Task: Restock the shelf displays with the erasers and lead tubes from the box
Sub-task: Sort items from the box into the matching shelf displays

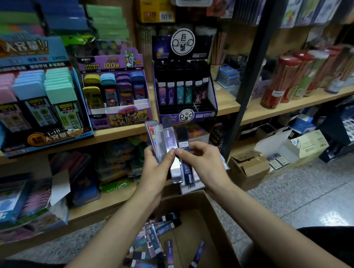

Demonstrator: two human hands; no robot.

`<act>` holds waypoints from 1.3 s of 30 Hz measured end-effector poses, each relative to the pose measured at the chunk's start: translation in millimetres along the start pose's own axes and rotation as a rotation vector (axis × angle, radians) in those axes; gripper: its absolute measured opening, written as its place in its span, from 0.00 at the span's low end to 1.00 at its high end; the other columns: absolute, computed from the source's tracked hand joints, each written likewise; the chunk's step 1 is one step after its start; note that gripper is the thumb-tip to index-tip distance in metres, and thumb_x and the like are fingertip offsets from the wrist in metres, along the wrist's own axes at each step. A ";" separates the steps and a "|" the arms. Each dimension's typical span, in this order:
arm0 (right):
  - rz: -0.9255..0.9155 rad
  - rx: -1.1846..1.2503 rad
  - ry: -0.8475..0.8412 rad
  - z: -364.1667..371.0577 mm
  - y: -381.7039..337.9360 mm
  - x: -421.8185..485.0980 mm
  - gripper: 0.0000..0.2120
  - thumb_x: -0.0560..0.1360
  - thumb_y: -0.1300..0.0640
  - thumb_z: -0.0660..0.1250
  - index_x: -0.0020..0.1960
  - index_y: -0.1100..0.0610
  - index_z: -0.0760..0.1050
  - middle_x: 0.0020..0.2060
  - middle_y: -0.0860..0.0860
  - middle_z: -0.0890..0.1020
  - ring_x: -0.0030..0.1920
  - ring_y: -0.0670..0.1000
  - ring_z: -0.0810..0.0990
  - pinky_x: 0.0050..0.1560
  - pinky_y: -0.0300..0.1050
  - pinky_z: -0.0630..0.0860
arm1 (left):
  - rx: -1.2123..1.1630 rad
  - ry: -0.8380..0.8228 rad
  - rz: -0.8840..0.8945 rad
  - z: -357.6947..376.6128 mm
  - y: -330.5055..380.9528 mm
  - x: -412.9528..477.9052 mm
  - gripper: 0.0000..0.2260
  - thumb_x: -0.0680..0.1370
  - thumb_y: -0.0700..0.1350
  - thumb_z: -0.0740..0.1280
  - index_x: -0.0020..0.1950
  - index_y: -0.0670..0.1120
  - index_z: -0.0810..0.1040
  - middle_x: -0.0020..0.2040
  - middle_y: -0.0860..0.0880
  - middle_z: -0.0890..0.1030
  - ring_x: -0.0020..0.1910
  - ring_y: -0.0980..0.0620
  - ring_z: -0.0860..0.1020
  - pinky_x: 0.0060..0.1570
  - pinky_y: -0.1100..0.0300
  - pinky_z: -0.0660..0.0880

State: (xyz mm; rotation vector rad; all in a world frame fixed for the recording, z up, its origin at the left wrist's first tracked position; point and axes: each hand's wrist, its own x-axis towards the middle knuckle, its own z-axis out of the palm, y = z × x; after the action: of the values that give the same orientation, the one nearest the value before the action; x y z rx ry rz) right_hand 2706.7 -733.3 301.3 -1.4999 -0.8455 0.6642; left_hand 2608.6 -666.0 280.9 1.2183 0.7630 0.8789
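My left hand [156, 173] grips a fanned bunch of lead tubes [165, 143], upright below the shelf edge. My right hand [202, 161] pinches one dark tube [185, 161] of that bunch between thumb and forefinger. Straight above stands the dark purple lead-tube display [186, 94] with a row of tubes in it. Left of it sit a purple eraser display [116, 92] and a blue display of pastel erasers [32, 100]. Below my arms, the open cardboard box [210, 223] holds several loose lead tubes [158, 243].
A black upright post [252, 68] divides the wooden shelving. Jars of pencils [283, 80] stand on the right shelf. Small cartons [248, 168] sit on the lowest shelf by the speckled floor [307, 197]. Packaged stationery fills the lower left shelf [26, 198].
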 end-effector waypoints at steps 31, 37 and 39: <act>-0.352 -0.372 -0.071 -104.9 -62.1 185.5 0.16 0.74 0.65 0.68 0.38 0.45 0.75 0.35 0.37 0.82 0.41 0.38 0.81 0.45 0.36 0.79 | 0.021 -0.036 0.122 -9.5 57.4 84.7 0.18 0.66 0.55 0.69 0.55 0.58 0.71 0.48 0.60 0.83 0.50 0.61 0.81 0.53 0.59 0.73; -0.326 -0.453 -0.083 -104.5 -56.1 190.7 0.09 0.74 0.62 0.69 0.45 0.48 0.76 0.38 0.42 0.81 0.42 0.41 0.80 0.47 0.41 0.79 | 0.024 -0.043 0.121 -7.8 57.9 80.6 0.18 0.66 0.55 0.69 0.55 0.60 0.71 0.48 0.63 0.82 0.49 0.63 0.80 0.52 0.61 0.72; -0.330 -0.496 0.026 -98.0 -51.2 192.6 0.09 0.74 0.61 0.70 0.45 0.49 0.73 0.39 0.42 0.79 0.42 0.42 0.78 0.46 0.38 0.76 | 0.028 -0.053 0.126 -7.9 57.7 78.9 0.19 0.66 0.55 0.69 0.55 0.60 0.71 0.49 0.63 0.82 0.49 0.63 0.80 0.51 0.63 0.72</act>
State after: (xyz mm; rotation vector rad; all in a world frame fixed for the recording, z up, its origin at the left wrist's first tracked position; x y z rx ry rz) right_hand 2889.4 -631.3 375.9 -1.7430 -1.2661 0.1930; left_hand 2629.8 -586.1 333.6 1.3208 0.6629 0.9377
